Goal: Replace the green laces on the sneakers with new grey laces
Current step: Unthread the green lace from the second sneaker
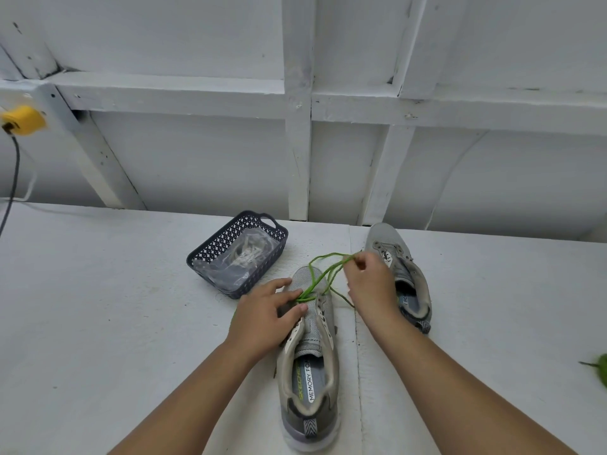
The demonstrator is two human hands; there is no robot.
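Unlacing stage, seen from the head camera. Near grey mesh sneaker [308,362] lies at lower centre of the frame on the white painted worktop [98,307], toe pointing away; its thin bright-green lace [320,277] is threaded only at the lowest eyelets near the toe, the upper eyelets standing bare. Left hand [266,318] rests on the sneaker's left side just behind the toe, fingers loosely bent over the upper, steadying it; whether its grip also presses the lace end cannot be told. Right hand [369,284] is raised just right of the toe, its grip pinching gathered loops of the green lace, which run slack from the fingers down to the eyelets. Second grey sneaker [399,274], right of centre behind the right hand, shows empty eyelets and no lace. A scrap of green [602,369] at the right edge is probably its removed lace, though too little shows to be sure. Judged progress: one sneaker stripped, the other nearly so; all relacing in grey remains. Dark blue perforated plastic basket [210,247], centre left and just beyond the near sneaker, holds a clear plastic packet of pale laces [244,256], apparently unopened, presumably the new grey pair.
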